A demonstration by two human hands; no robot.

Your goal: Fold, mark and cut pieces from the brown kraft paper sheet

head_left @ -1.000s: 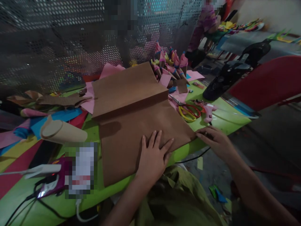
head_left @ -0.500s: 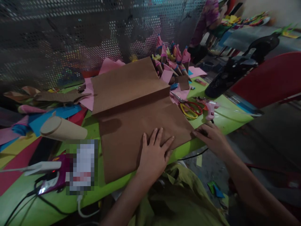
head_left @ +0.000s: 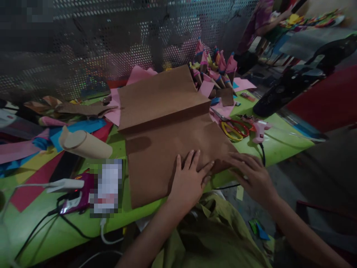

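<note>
A large brown paper sheet lies on the green table, its far part creased and raised along a fold. My left hand rests flat on the near part, fingers spread. At the sheet's right near corner is my right hand, its fingers stretched over the edge and the thumb lower down; whether the thumb is under the paper I cannot tell. Scissors with yellow and red handles lie just beyond that corner, beside a pink glue gun.
Left of the sheet are a pixelated phone-like object, a purple device with cables and a beige paper roll. Pink paper cones stand behind, near a dark bottle-like object. Another person is at the back right.
My right hand has gone from pinching the sheet's corner to lying over its edge with fingers extended. My left hand stays on the sheet. The whole view has shifted slightly.
</note>
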